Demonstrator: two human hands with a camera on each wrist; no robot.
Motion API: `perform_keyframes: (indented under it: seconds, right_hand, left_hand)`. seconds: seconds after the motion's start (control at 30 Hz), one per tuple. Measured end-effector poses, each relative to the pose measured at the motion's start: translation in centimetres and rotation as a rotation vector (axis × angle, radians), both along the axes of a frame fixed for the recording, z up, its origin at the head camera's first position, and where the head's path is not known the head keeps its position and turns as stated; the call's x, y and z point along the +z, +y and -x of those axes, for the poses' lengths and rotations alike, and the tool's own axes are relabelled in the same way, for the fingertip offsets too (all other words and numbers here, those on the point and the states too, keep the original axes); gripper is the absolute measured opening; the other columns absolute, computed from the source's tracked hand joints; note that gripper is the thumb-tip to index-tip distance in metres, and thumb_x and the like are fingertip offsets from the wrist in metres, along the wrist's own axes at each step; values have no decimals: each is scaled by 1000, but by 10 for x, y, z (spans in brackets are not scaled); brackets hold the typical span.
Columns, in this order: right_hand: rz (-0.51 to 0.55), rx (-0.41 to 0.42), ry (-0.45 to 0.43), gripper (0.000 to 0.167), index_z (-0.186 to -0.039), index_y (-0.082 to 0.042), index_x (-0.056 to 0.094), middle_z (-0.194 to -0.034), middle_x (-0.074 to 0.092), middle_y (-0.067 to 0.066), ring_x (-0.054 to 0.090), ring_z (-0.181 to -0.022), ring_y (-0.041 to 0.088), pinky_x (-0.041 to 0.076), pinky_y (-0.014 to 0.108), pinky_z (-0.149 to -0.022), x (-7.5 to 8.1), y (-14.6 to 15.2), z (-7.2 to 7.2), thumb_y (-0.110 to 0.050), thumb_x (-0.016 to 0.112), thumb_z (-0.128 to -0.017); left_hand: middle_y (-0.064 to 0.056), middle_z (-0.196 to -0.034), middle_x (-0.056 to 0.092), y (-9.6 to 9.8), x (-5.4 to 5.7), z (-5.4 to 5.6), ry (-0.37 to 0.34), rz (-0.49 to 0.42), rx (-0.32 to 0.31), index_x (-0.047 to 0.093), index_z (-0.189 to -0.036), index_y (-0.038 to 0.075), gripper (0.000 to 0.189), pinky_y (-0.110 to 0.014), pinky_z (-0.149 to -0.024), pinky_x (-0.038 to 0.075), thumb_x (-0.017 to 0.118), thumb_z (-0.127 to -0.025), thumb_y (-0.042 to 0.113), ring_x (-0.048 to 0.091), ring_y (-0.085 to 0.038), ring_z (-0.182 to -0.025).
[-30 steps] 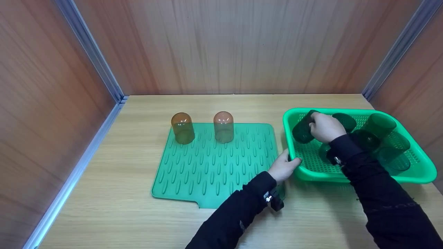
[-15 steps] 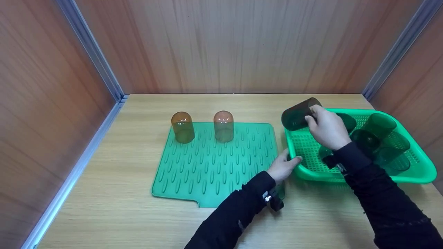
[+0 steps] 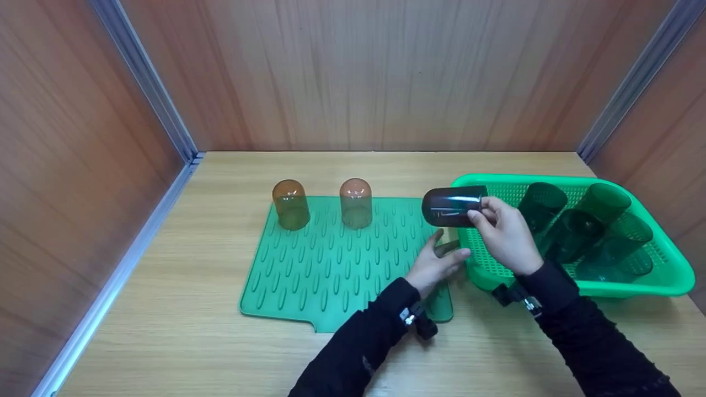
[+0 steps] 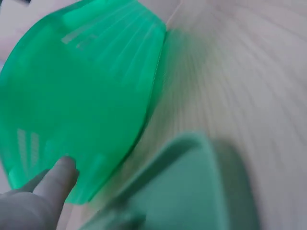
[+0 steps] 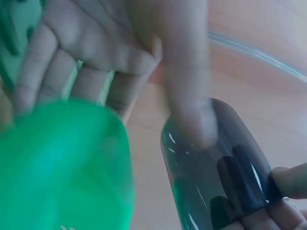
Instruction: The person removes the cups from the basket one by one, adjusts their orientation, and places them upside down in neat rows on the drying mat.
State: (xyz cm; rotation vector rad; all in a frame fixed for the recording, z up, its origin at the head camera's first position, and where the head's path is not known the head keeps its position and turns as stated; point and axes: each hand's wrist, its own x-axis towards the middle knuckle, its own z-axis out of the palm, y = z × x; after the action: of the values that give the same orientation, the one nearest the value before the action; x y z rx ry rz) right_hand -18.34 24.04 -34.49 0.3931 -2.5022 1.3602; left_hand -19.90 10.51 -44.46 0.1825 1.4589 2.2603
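My right hand (image 3: 507, 234) pinches a dark, see-through tumbler (image 3: 452, 207) near its rim. The tumbler lies sideways in the air, rounded base to the left, over the gap between the green mat (image 3: 331, 275) and the green basket (image 3: 485, 281). Just below it, my left hand (image 3: 436, 267) is open, thumb apart from the fingers, beside the basket's left end. In the right wrist view, the left palm (image 5: 96, 48) shows spread fingers, and the tumbler (image 5: 216, 167) is gripped at its rim end. An amber tumbler (image 3: 291, 205) and a pinkish tumbler (image 3: 356, 204) stand upside down on the mat.
Several dark and green-looking tumblers (image 3: 573, 234) lean inside the basket at the right. Wood-grain panels (image 3: 386, 77) wall in the back and both sides of the table (image 3: 182, 286). The mat's right edge lies close to the basket's left end.
My right hand has lifted the dark tumbler out of the basket and carried it left, turning it sideways. My left hand has let go of the basket rim and shifted slightly left.
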Motion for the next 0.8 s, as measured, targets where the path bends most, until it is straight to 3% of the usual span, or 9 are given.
perform_keyframes:
  seconds: [0.1,0.23,0.4,0.67,0.8]
  right_hand:
    - [65,17,-13,19,-101,7,52,-98,63,15,60,-89,21,44,15,-69,-5,-4,-3,-9,50,-91]
    - [100,24,-10,18,-101,7,52,-98,63,16,60,-88,21,45,16,-69,-9,-12,-7,-7,50,-90]
    - [117,59,-44,20,-102,4,52,-99,64,13,60,-89,16,46,19,-70,-13,-24,-13,-12,50,-90]
    - [175,76,-46,17,-100,5,52,-99,64,14,61,-89,18,47,23,-72,-28,-40,-17,-7,52,-89]
    - [164,56,-25,17,-101,4,52,-100,63,15,60,-91,17,47,25,-74,-35,-44,-17,-7,52,-89]
  left_hand:
    - [-15,-131,39,-15,3,3,-16,-66,44,13,-142,13,81,-41,-91,37,65,-81,24,49,-22,-109]
    - [-16,-128,39,-35,13,10,-38,-180,102,17,-140,12,84,-47,-91,35,69,-76,29,46,-28,-112]
    - [-16,-121,45,-55,25,17,-14,-275,120,21,-139,13,89,-51,-87,37,72,-71,40,50,-30,-108]
    - [-15,-118,47,-64,29,17,41,-242,108,35,-127,9,54,-44,-84,42,60,-84,31,50,-29,-107]
    - [-18,-123,43,-65,29,18,39,-220,122,34,-127,8,51,-42,-83,43,57,-87,27,47,-31,-110]
